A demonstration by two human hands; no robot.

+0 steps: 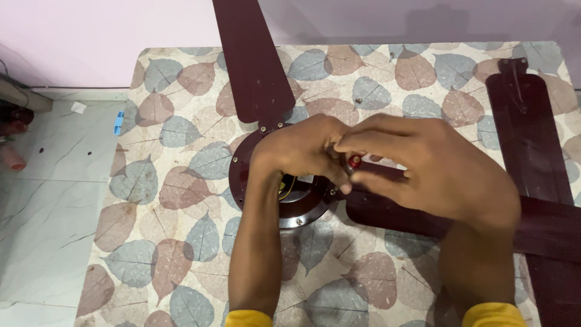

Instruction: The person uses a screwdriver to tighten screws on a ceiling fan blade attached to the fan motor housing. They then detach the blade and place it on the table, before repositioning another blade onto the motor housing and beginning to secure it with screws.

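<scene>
Two hands, left hand [299, 151] & right hand [423, 166] on fan motor [296, 209], red-tipped tool [354, 161]

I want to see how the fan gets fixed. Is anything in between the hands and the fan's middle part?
Nothing visible is. The left hand rests right on the fan hub, and the right hand meets it there, pinching a small red part over the hub. The blades stick out to the sides, not in the way.

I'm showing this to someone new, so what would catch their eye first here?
Two hands meet at the middle: the left hand and right hand pinch a small red-tipped part above the dark maroon fan motor hub. Long maroon fan blades fan out over the leaf-patterned tablecloth.
</scene>
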